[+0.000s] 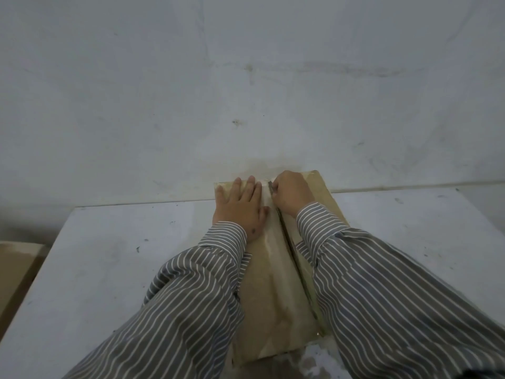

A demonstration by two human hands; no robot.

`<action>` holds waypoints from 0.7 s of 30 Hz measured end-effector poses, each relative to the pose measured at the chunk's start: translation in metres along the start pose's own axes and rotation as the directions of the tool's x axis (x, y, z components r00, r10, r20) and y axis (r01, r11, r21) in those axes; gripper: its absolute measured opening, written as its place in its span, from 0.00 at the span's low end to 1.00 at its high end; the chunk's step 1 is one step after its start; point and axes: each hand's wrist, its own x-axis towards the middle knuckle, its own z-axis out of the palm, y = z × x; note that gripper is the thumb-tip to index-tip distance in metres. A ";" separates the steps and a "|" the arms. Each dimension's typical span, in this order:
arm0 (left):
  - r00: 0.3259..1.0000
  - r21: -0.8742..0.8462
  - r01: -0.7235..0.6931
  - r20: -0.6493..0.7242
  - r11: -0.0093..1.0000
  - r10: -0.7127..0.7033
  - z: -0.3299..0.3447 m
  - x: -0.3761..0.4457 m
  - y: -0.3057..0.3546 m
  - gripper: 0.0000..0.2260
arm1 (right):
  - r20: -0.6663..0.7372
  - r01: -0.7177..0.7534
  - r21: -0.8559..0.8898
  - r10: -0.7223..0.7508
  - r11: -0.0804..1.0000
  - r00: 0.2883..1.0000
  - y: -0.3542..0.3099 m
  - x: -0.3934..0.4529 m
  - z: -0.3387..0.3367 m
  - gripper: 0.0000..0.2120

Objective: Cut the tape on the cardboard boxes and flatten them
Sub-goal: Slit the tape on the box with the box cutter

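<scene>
A brown cardboard box lies lengthwise on the white table, with clear tape along its top seam. A dark slit runs up the seam from the near end to my right hand. My left hand presses flat on the left flap, fingers straight, near the far end. My right hand grips a small cutter, its dark blade tip at the seam close to the box's far edge. Most of the cutter is hidden inside the fist.
A grey stained wall stands right behind the table's far edge. Another piece of brown cardboard sits low at the left, beside the table. Striped sleeves cover both forearms and hide part of the box.
</scene>
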 end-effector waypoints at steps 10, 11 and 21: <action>1.000 -0.010 0.028 -0.003 1.000 -0.029 -0.005 -0.010 0.007 0.26 | 0.034 0.017 0.070 -0.019 0.997 0.999 0.017 -0.033 0.000 0.11; 0.999 -0.021 0.038 -0.002 0.999 -0.038 -0.005 -0.016 0.010 0.26 | 0.035 0.012 0.096 -0.016 0.995 0.999 0.019 -0.036 -0.001 0.11; 0.995 -0.061 0.062 0.077 0.996 -0.058 0.008 -0.079 0.043 0.27 | 0.054 -0.014 0.097 0.009 0.995 0.999 0.020 -0.068 -0.006 0.10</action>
